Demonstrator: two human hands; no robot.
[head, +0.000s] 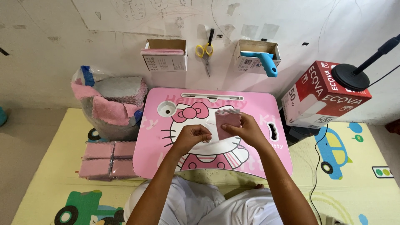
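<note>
Pink cloths, far left of the left hand: a clear bag (pixel 110 109) full of loose pink and grey cloths, and below it flat wrapped packs (pixel 109 161) of the same pink, lying on the play mat (pixel 50 183).
Left hand: the left hand (pixel 192 135) is curled over the lap table (pixel 158 154), the fingers bent inward and pressed together. It seems to pinch the near edge of the cloth piece or its thin cover; the pictures do not show the pinch clearly.
Cloth piece: the folded dusty-pink cloth (pixel 228 122) is just right of the left hand, a little above the table top, held upright-tilted between both hands.
Right hand: the right hand (pixel 246 129) is clamped on the cloth, the thumb in front and the fingers behind its right side.
Step in hand: judged from the grip, the folded cloth is being squared or slid into a wrapping.
Next move: it calls for a steady right grip while the left fingers pull or smooth the edge, so the fold does not open.
Arm pose: both forearms reach forward from the lap and come together over the middle of the table, wrists slightly lifted.
Beyond the hands: on the wall, a box with pink packs (pixel 164 54), yellow scissors (pixel 205 51), and a box with a blue tool (pixel 261 58).
Right of the right hand: a red and white carton (pixel 321 93).
</note>
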